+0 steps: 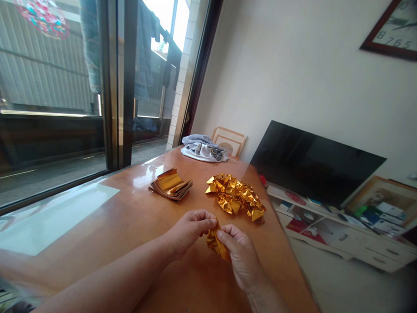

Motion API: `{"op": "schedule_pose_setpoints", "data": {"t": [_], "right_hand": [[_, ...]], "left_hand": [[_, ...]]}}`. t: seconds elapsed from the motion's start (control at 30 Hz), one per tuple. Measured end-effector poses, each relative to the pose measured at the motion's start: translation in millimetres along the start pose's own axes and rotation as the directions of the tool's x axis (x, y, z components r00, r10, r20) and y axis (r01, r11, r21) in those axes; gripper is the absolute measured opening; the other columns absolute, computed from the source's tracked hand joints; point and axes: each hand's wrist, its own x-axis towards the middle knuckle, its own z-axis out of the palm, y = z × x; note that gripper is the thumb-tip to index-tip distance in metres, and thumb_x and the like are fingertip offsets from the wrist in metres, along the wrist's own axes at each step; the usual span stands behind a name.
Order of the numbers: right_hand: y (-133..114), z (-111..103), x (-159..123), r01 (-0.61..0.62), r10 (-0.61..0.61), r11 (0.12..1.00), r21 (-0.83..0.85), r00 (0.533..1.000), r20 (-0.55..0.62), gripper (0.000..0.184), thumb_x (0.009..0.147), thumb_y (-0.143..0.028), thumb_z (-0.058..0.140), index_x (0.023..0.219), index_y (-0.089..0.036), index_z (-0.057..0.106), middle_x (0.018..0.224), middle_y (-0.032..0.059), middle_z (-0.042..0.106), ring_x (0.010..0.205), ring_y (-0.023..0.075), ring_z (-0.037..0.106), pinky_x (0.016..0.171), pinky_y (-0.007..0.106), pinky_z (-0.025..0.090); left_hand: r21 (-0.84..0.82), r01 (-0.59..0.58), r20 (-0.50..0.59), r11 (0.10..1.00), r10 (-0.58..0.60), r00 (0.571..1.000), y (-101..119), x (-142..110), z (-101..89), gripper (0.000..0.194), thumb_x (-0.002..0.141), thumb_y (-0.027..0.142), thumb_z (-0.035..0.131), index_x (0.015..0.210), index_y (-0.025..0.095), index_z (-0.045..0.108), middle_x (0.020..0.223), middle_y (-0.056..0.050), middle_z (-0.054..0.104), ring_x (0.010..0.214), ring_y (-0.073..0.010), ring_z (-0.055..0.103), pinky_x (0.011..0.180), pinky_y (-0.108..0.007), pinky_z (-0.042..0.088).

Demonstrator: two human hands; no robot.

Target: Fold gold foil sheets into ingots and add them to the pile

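Between my two hands, low over the table, is a crinkled sheet of gold foil paper (216,243). My left hand (191,231) pinches its upper end between thumb and fingers. On the other side my right hand (238,251) grips the paper, thumb on top and fingers curled behind. Just beyond my right hand lies a heap of folded gold foil pieces (236,196) with crumpled, pointed shapes. A stack of flat gold foil sheets (171,186) rests further left, its edges curling upward.
The brown table (123,249) stretches away from me. At its far end sits a bundle of grey and white cloth (203,148), near a leaning wooden frame (229,139). Right of the table stand a television (314,162) and a white cabinet (349,241). Glass doors (54,78) line the left.
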Motion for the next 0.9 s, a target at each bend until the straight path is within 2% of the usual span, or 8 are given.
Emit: {"op": "schedule_pose_setpoints", "data": {"t": [0.13,0.27,0.37,0.47,0.63,0.77,0.9], "right_hand": [[1,-2,2,0.085,-0.089,0.985,-0.153,0.996,-0.023,0.031,0.081,-0.045,0.076,0.085,-0.015,0.067,0.076,0.0028,0.068,0.068,0.0145,0.059,0.067,0.028,0.048],[-1,-4,3,0.158,-0.163,0.97,-0.184,0.987,-0.01,0.036,0.085,-0.051,0.07,0.091,-0.016,0.068,0.082,0.0039,0.069,0.076,0.0172,0.061,0.072,0.03,0.048],[-3,-7,4,0.144,-0.164,0.96,-0.239,0.984,-0.069,0.039,0.088,-0.056,0.064,0.089,-0.016,0.068,0.08,0.0026,0.068,0.072,0.0158,0.057,0.065,0.027,0.044],[-3,-11,4,0.1,-0.137,0.954,-0.283,0.984,-0.114,0.042,0.089,-0.058,0.062,0.087,-0.017,0.068,0.077,0.0017,0.065,0.068,0.0148,0.054,0.059,0.025,0.04],[-2,-12,4,0.151,-0.173,0.943,-0.297,0.984,-0.047,0.038,0.087,-0.055,0.066,0.095,-0.017,0.068,0.081,0.0027,0.066,0.073,0.0165,0.056,0.066,0.027,0.045],[-1,-14,6,0.221,-0.256,0.895,-0.387,0.966,-0.041,0.037,0.089,-0.054,0.063,0.085,-0.018,0.068,0.078,0.0029,0.065,0.072,0.0172,0.056,0.066,0.028,0.045],[2,-18,10,0.207,-0.255,0.892,-0.402,0.964,-0.069,0.038,0.088,-0.055,0.064,0.084,-0.018,0.068,0.068,0.0002,0.061,0.063,0.0148,0.052,0.06,0.027,0.042]], "left_hand": [[-0.009,0.008,-0.005,1.0,-0.008,1.0,2,0,-0.4,0.022,0.073,0.032,0.08,0.081,0.015,0.069,0.072,0.002,0.063,0.06,-0.0081,0.043,0.057,-0.024,0.029],[-0.006,0.003,-0.018,1.0,-0.003,1.0,1,2,-3.7,0.026,0.076,0.036,0.079,0.083,0.015,0.067,0.066,0.003,0.06,0.058,-0.0074,0.043,0.056,-0.023,0.028],[0.019,-0.012,-0.037,1.0,0.012,0.999,1,5,-8.2,0.026,0.08,0.038,0.076,0.086,0.015,0.064,0.063,0.003,0.059,0.057,-0.0081,0.045,0.055,-0.023,0.028],[0.009,-0.025,-0.038,1.0,0.025,0.999,1,6,-12.1,0.026,0.083,0.039,0.074,0.088,0.016,0.063,0.067,0.0,0.065,0.061,-0.0098,0.051,0.058,-0.023,0.033],[-0.046,-0.013,-0.037,0.999,0.011,0.999,0,9,-15.7,0.028,0.083,0.041,0.074,0.089,0.016,0.063,0.075,-0.003,0.069,0.065,-0.0109,0.057,0.063,-0.023,0.039],[-0.08,0.016,-0.044,0.997,-0.02,0.999,1,10,-16.2,0.029,0.083,0.042,0.075,0.089,0.015,0.064,0.073,-0.003,0.068,0.064,-0.011,0.057,0.063,-0.023,0.04],[-0.119,0.034,-0.061,0.992,-0.042,0.997,3,9,-15.6,0.036,0.079,0.039,0.078,0.103,0.016,0.067,0.076,-0.003,0.069,0.065,-0.0113,0.059,0.062,-0.023,0.04]]}}
